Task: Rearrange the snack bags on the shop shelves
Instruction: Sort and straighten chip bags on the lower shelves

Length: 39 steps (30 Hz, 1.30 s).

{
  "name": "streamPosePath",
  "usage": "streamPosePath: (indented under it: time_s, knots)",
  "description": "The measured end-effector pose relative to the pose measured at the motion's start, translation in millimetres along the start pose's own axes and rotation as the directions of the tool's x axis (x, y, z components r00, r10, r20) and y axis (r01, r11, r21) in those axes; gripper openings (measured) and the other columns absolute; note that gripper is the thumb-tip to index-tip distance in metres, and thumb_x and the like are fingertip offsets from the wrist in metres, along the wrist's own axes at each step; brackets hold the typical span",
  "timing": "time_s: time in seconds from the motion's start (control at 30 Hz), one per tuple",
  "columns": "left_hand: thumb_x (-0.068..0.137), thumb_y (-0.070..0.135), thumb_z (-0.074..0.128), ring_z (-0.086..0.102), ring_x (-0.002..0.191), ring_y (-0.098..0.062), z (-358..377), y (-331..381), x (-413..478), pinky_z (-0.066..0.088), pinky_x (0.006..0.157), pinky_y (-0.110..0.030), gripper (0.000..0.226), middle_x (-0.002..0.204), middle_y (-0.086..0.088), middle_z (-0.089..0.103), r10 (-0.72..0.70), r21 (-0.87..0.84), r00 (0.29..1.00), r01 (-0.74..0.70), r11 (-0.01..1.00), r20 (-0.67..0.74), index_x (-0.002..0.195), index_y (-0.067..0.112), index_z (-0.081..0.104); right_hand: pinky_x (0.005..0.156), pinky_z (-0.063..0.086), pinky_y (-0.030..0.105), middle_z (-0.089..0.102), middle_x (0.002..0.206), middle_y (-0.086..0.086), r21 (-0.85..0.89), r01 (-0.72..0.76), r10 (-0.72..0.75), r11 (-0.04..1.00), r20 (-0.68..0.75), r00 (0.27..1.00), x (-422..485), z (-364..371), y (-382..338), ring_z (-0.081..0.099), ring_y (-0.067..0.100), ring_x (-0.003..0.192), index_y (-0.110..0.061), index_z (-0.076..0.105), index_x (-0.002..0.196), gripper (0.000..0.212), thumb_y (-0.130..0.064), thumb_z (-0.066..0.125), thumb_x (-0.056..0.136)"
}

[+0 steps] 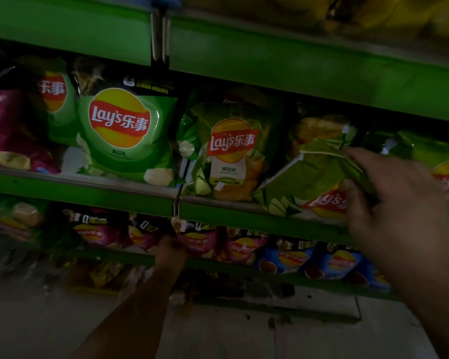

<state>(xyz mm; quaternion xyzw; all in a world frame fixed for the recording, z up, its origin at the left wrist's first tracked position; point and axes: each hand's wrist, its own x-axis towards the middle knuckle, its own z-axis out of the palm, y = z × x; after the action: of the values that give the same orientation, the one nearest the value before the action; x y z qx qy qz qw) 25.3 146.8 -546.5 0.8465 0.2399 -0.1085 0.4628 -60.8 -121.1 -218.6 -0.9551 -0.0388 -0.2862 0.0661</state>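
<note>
My right hand (394,200) grips a green Lay's crisp bag (314,177), tilted sideways at the front of the middle green shelf (244,217). Fingers lie over the bag's top and the thumb presses its front. Left of it stand an upright green bag (231,154) and a larger light-green bag (125,136). My left hand (170,251) reaches to the lower shelf and holds the edge of a magenta crisp bag (197,242); its fingers are mostly hidden.
A purple bag (13,130) stands at the far left of the middle shelf. The lower shelf holds several magenta bags and blue bags (332,263). Another green shelf (296,68) runs overhead. Pale floor (244,332) shows below.
</note>
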Motion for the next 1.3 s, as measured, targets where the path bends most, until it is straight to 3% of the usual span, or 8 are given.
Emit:
streamPosePath:
  time_s: [0.17, 0.37, 0.53, 0.8, 1.0, 1.1, 1.2, 1.3]
  knots:
    - [0.098, 0.013, 0.051, 0.057, 0.114, -0.043, 7, -2, 3, 0.049, 0.096, -0.045, 0.036, 0.128, -0.026, 0.060, 0.021, 0.049, 0.999, -0.023, 0.999, 0.044, 0.132, 0.002, 0.052, 0.084, 0.041, 0.053, 0.064, 0.109, 0.024, -0.168, -0.064, 0.067, 0.984, 0.012, 0.998, 24, 28, 10, 0.052, 0.045, 0.101, -0.009, 0.055, 0.128, 0.043, -0.017, 0.050, 0.086]
    - [0.077, 0.024, 0.081, 0.059, 0.115, -0.039, -1, 13, -14, 0.053, 0.092, -0.046, 0.072, 0.127, -0.014, 0.058, 0.025, -0.168, 1.000, -0.024, 0.986, 0.008, 0.137, 0.009, 0.043, 0.105, 0.028, 0.062, 0.049, 0.126, 0.030, -0.302, -0.047, 0.017, 0.952, -0.101, 0.995, 50, 63, 14, 0.041, 0.050, 0.120, -0.011, 0.046, 0.137, 0.052, -0.012, 0.057, 0.086]
    - [0.079, 0.016, 0.081, 0.058, 0.119, -0.033, -4, 22, -22, 0.051, 0.094, -0.043, 0.069, 0.131, -0.011, 0.060, 0.093, -0.268, 0.995, -0.096, 0.958, -0.026, 0.137, 0.011, 0.044, 0.092, 0.032, 0.054, 0.047, 0.131, 0.024, -0.303, -0.117, 0.063, 0.946, -0.182, 0.981, 37, 76, 12, 0.039, 0.042, 0.116, -0.018, 0.045, 0.134, 0.047, -0.025, 0.056, 0.089]
    - [0.094, 0.023, 0.066, 0.053, 0.125, -0.042, 1, 22, -7, 0.048, 0.098, -0.046, 0.066, 0.141, -0.018, 0.050, 0.009, -0.273, 0.980, 0.047, 0.961, 0.201, 0.148, 0.009, 0.031, 0.111, 0.011, 0.064, 0.025, 0.152, 0.027, -0.167, 0.035, -0.031, 0.985, 0.025, 0.999, 44, 102, 27, 0.017, 0.046, 0.142, -0.012, 0.035, 0.144, 0.059, -0.045, 0.038, 0.095]
    - [0.099, 0.014, 0.057, 0.060, 0.113, -0.040, 8, 23, -15, 0.054, 0.089, -0.051, 0.040, 0.125, -0.016, 0.061, 0.073, -0.341, 0.996, -0.051, 0.939, 0.051, 0.137, 0.012, 0.045, 0.111, 0.001, 0.064, 0.012, 0.157, 0.026, -0.102, 0.023, -0.024, 0.994, -0.005, 1.000, 38, 106, 28, 0.002, 0.044, 0.145, -0.017, 0.029, 0.147, 0.061, -0.048, 0.036, 0.095]
    - [0.100, 0.013, 0.055, 0.064, 0.104, -0.036, 5, 27, -17, 0.053, 0.077, -0.040, 0.025, 0.111, -0.008, 0.063, 0.161, -0.358, 0.985, -0.173, 0.918, -0.063, 0.123, 0.021, 0.050, 0.112, -0.004, 0.061, 0.011, 0.157, 0.026, -0.083, 0.029, -0.036, 0.996, -0.086, 0.996, 33, 107, 27, 0.000, 0.043, 0.145, -0.017, 0.031, 0.146, 0.059, -0.045, 0.041, 0.095]
    - [0.099, 0.010, 0.054, 0.064, 0.106, -0.037, 9, 27, -14, 0.056, 0.082, -0.047, 0.023, 0.117, -0.014, 0.061, 0.152, -0.386, 0.980, -0.191, 0.902, -0.128, 0.122, 0.012, 0.050, 0.114, -0.003, 0.057, 0.015, 0.156, 0.026, -0.041, 0.066, -0.072, 0.997, -0.167, 0.983, 23, 110, 22, 0.003, 0.043, 0.145, -0.016, 0.039, 0.141, 0.054, -0.038, 0.049, 0.092]
    - [0.099, 0.010, 0.054, 0.068, 0.095, -0.018, 20, 20, -10, 0.058, 0.075, -0.045, 0.028, 0.102, -0.006, 0.057, 0.169, -0.330, 0.976, -0.207, 0.921, -0.138, 0.124, 0.006, 0.043, 0.116, 0.002, 0.057, 0.022, 0.153, 0.027, 0.007, 0.157, -0.152, 0.988, -0.195, 0.969, 8, 118, 15, 0.008, 0.042, 0.145, -0.013, 0.046, 0.134, 0.048, -0.033, 0.053, 0.090]
